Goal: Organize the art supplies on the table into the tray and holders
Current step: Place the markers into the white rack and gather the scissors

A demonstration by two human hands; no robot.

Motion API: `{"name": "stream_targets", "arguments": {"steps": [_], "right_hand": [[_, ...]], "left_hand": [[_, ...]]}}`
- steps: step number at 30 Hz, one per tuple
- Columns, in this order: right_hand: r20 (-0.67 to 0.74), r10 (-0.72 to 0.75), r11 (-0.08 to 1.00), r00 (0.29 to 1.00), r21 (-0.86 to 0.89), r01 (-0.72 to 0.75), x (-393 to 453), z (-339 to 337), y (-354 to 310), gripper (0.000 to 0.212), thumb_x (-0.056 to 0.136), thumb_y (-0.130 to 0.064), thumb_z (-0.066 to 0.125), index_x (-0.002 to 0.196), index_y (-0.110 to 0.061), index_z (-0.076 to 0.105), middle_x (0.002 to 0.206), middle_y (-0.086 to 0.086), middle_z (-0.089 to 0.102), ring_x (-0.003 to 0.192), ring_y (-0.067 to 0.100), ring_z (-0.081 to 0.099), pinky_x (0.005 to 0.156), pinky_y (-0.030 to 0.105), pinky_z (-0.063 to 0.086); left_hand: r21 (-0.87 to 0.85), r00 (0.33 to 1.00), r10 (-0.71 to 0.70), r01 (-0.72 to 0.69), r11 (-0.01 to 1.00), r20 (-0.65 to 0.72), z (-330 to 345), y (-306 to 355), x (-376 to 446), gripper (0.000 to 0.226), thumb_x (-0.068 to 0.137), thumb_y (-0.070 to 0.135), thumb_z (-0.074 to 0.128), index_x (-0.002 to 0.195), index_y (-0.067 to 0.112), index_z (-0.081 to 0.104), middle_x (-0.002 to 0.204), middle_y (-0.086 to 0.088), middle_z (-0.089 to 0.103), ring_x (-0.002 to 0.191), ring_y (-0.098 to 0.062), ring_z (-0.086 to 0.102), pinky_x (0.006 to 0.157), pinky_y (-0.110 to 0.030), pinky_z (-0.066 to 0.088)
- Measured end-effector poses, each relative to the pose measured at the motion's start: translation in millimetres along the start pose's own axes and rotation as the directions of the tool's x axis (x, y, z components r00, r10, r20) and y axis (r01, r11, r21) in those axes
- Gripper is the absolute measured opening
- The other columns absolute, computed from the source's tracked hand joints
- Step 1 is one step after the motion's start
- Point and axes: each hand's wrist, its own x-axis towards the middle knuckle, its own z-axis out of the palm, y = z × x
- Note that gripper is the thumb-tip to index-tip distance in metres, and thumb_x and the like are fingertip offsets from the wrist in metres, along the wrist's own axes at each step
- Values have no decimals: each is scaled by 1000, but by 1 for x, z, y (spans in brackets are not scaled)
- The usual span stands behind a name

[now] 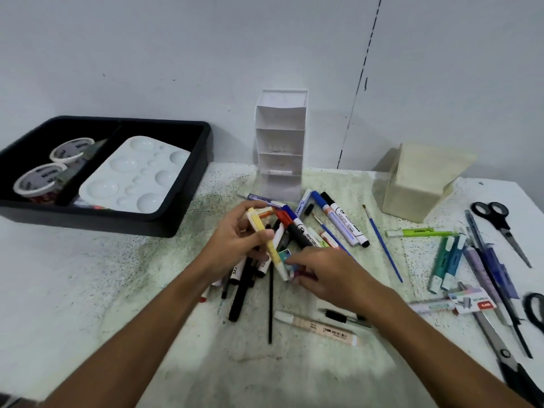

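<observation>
Black tray point(188, 201) far left. Left hand point(235, 240) fingers curled round a yellow highlighter point(272, 248) above the marker pile point(294, 231): light, stiff, slick barrel; hold mid-barrel. Right hand point(323, 275) fingertips pinch its lower end.

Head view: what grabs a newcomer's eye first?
The two hands over the marker pile at table centre: the left hand grips a yellow highlighter, and the right hand reaches into the pile beside it. Next, the black tray at far left, holding a white palette and two paint tubs.
</observation>
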Motion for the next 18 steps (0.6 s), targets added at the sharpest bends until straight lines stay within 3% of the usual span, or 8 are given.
{"name": "stream_targets", "arguments": {"steps": [3,5,7,9,13,15,18], "right_hand": [[-60,87,972,994,223,-72,8,-14,0,26,95,-17,58,120,-20,66,101,-6,67,83,1,56,77,23,47],[-43,195,883,980,443,-156,14,-24,2,21,96,-12,55,113,-19,66,84,-6,66,66,-3,57,65,17,44],[39,262,691,964,690,-215,19,-33,7,15,99,-9,50,106,-17,59,79,13,67,51,7,55,51,25,42],[121,281,476,952,844,-248,23,-38,14,10,101,-10,45,108,-12,51,91,22,69,47,19,55,42,25,37],[165,276,101,947,975,-199,28,-44,19,14,100,-9,43,113,-9,48,97,27,68,51,23,57,45,26,43],[145,262,65,954,984,-167,30,-49,19,20,95,-10,51,115,-6,50,95,27,67,52,22,55,48,26,45],[77,284,198,956,971,-137,35,-59,16,33,84,-8,64,115,-1,55,93,25,68,52,19,53,49,26,45]], "left_hand": [[-10,1000,6,-6,1000,31,-3,4,7,34,78,14,71,110,14,60,87,-10,66,75,-24,66,62,-44,60],[16,999,24,-24,1000,30,-3,8,13,39,79,14,70,116,10,59,86,-9,69,69,-18,65,52,-31,57],[77,998,57,-58,995,15,-4,11,19,40,81,14,70,119,9,60,79,-5,72,57,-12,61,47,-21,49],[111,996,86,-86,990,3,-6,14,23,41,78,19,72,118,12,62,80,-10,72,53,-13,57,47,-20,46],[107,995,96,-97,990,12,-9,22,29,34,80,18,70,112,6,65,75,-13,72,58,-25,67,48,-26,55],[71,995,90,-92,993,36,-11,29,31,35,81,14,68,114,5,63,82,-15,73,65,-29,70,57,-31,60],[-11,995,73,-73,997,73,-15,45,32,33,84,0,64,116,1,57,96,-18,72,76,-32,71,64,-31,60]]}}
